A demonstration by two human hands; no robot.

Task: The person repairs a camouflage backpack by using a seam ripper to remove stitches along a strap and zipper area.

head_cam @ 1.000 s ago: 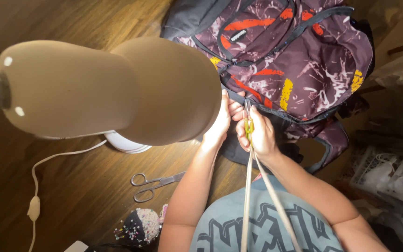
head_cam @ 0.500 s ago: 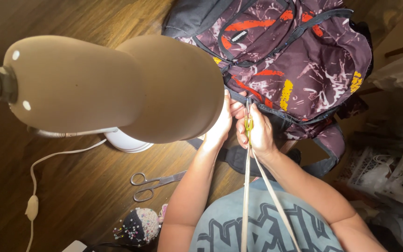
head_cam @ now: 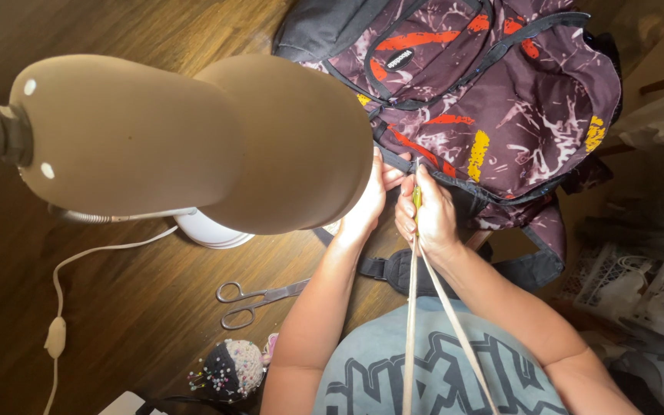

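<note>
Backpack (head_cam: pixel 493 100) on table (head_cam: pixel 140 307), far side, right. Desk lamp (head_cam: pixel 194 142) left of backpack, shade above lamp base (head_cam: pixel 209 230). Both hands at backpack's near edge: left hand (head_cam: pixel 370 196) beside right hand (head_cam: pixel 428 219). Scissors (head_cam: pixel 259 296) nearer, left of forearms. Pincushion (head_cam: pixel 228 369) nearest, below scissors. Lamp cord (head_cam: pixel 59 330) far left.

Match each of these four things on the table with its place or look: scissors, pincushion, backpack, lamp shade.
Column one:
1 scissors
2 pincushion
3 backpack
4 lamp shade

Column two:
A dark maroon with red and yellow marks
B round, stuck with pins, at the lower edge
C beige, hiding part of the left hand
D flat on the wood, blades shut

Pairs: 1-D, 2-B, 3-A, 4-C
</note>
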